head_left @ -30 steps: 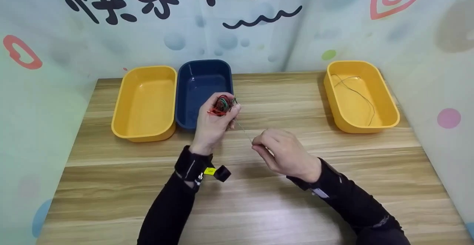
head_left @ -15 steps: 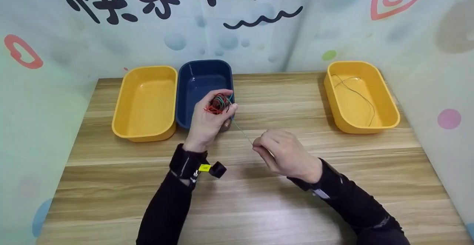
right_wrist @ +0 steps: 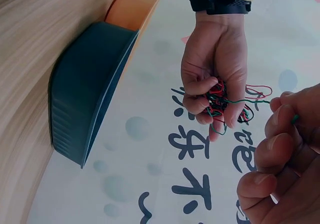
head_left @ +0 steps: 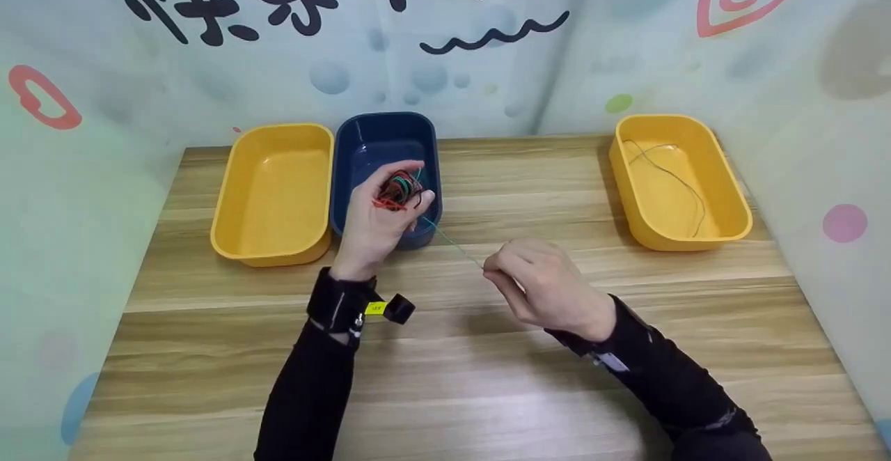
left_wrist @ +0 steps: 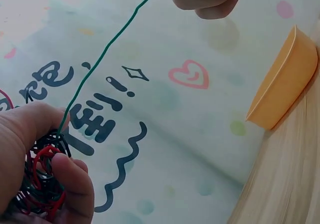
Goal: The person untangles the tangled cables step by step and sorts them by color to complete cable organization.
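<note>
My left hand (head_left: 379,221) curls round a tangled bundle of red, black and green wires (head_left: 400,188), held above the front of the dark blue bin (head_left: 386,123). Out of that bundle runs a single green wire (left_wrist: 102,56), stretched almost straight across to my right hand (head_left: 550,287). Thumb and forefinger of the right hand pinch this wire; a short green end shows among those fingers in the right wrist view. In the left wrist view the bundle (left_wrist: 42,184) sits in the palm, partly hidden by thumb and fingers.
A yellow bin (head_left: 271,255) stands beside the blue one on the left. At the right stands another yellow bin (head_left: 686,238) with a thin dark wire (head_left: 672,172) lying inside. A printed cloth (head_left: 487,85) hangs behind the wooden table (head_left: 445,391).
My left hand has moved left and slightly back with the bundle. The right hand has shifted a little to the right. The span of green wire between them has grown longer.
</note>
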Demonstrator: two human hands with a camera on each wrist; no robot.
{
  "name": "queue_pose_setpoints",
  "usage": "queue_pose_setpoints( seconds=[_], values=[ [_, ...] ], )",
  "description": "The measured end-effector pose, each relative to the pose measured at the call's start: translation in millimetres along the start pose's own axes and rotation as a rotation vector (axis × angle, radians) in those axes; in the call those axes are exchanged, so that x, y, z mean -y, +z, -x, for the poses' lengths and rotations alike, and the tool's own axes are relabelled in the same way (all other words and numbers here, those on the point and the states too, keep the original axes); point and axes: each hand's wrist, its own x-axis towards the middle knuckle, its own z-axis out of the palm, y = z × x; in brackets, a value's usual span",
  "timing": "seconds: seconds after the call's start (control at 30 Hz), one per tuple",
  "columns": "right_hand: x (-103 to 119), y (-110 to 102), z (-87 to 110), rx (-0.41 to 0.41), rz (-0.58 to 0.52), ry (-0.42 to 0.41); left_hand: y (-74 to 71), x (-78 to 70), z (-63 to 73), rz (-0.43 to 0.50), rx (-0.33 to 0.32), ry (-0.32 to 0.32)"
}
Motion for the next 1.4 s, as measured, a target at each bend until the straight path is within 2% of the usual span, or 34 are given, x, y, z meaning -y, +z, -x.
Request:
queue_pose_setpoints(
  seconds=[0.13, 0.33, 0.8, 0.97, 1.07, 1.3, 1.4],
  values=[
    [-0.9, -2.0, 0.0, 0.002, 0.001, 0.004, -1.5, -1.0, -0.1, 0.039, -0.003, -0.004],
    [-1.5, -4.3, 0.1, 0.028, 0.018, 0.003, -2.8, -0.9, -1.3, 0.102, -0.059, -0.005],
    [-0.2, -4.5, -1.7, 0.021, 0.026, -0.031, -3.0, 0.6, -2.9, 0.150, -0.178, 0.071],
    [0.1, -5.1, -1.5, 0.036, 0.031, -0.044, -2.7, 0.3, -3.8, 0.216, -0.205, 0.065],
    [0.5, -5.6, -1.4, 0.049, 0.029, -0.048, -2.3, 0.1, -4.1, 0.232, -0.210, 0.062],
    [2.2, -8.3, -1.9, 0.078, 0.022, -0.056, -3.6, -0.6, -5.8, 0.279, -0.268, 0.040],
    [1.9, -9.4, -1.9, 0.084, 0.021, -0.063, -4.3, -1.3, -6.0, 0.281, -0.266, 0.029]
  ],
)
